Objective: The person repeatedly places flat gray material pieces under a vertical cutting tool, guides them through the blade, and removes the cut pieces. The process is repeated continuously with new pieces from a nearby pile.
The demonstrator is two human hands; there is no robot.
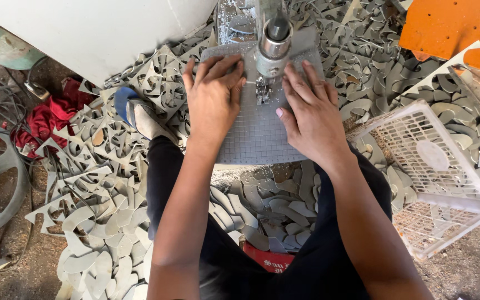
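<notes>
1. Left hand (213,94) and right hand (311,111) press flat, fingers spread, on a grey sheet (256,133) under the press head (273,44).
2. Fingertips flank the punch (262,91); a slip risks crushing.
3. Heaped offcuts (106,183) could snag the sheet's near edge.

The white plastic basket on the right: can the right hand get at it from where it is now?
Probably yes. The right hand lies flat on the grey sheet beside the punch head, and the white plastic basket stands open close to its right, with nothing between them.
</notes>
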